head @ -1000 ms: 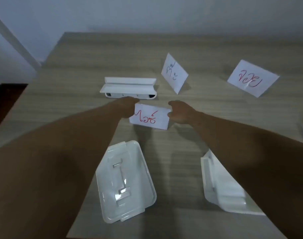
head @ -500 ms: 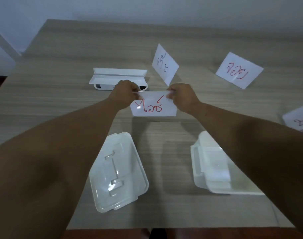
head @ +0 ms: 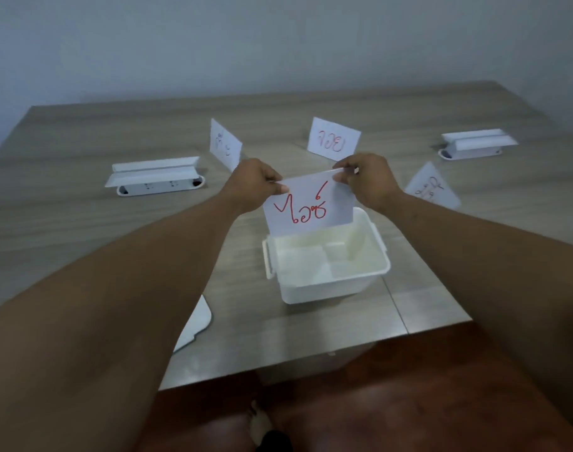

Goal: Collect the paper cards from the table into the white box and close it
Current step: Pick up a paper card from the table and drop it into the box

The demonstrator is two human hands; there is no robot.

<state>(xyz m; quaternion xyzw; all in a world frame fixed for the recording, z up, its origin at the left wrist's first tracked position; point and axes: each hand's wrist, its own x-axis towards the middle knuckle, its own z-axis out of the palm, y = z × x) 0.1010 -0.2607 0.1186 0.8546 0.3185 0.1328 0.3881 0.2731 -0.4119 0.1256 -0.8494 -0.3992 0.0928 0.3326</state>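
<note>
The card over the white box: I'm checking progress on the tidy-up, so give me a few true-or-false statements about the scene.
1. Both the left hand and right hand pinch the held card by its top corners. True.
2. The white box has its lid on. False: it is open.
3. The held card's writing is red. True.
4. No cards remain on the table. False: three still stand there, including the far red-lettered card.
</note>
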